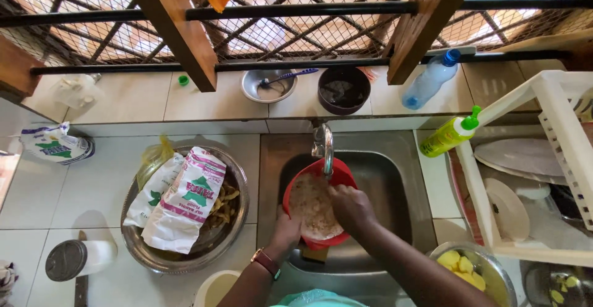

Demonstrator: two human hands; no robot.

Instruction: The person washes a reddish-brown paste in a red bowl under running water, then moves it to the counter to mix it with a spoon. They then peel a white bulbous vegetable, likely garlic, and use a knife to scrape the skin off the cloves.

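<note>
A: So where was everything sitting?

B: Steel sink (pixel 395 177) in the middle, red bowl (pixel 316 211) of rice in it, right under the tap (pixel 323 147).

A: And the hands?

B: Left hand (pixel 285 233) cupped the bowl's near rim, fingers pressed together on it. Right hand (pixel 351 207) was down in the rice (pixel 312 205), fingers curled; couldn't tell if they pinched any.

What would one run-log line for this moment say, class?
left hand: holds red bowl by its rim | right hand: in the rice | place: steel sink, under tap
</note>
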